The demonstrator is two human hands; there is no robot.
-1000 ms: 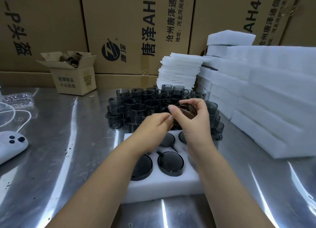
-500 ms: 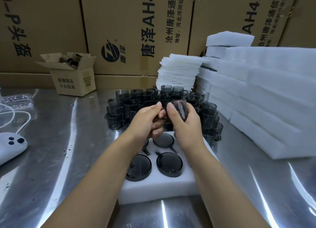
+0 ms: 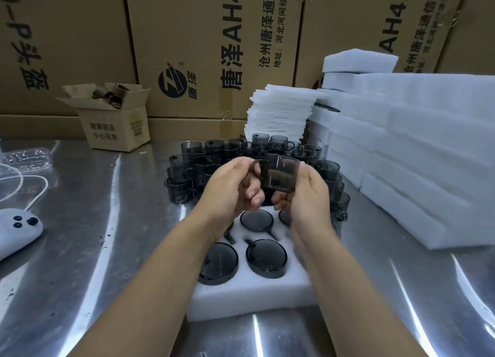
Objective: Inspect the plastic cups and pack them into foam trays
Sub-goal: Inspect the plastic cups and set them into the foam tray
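Both hands grasp one smoky cup (image 3: 281, 175) above the foam tray (image 3: 257, 297): left hand (image 3: 233, 190) at its handle, right hand (image 3: 305, 193) gripping its body. Shiny steel desk (image 3: 93, 249); cardboard cartons (image 3: 201, 48) behind.

The light is bright and comes from above; long white glare streaks lie on the metal table (image 3: 80, 249); the edges are curved and slightly soft.

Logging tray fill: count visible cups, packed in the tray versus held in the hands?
Cups in foam tray, visible: 4 (first); the hands may hide more
Cup held by both hands: 1
Total: 5
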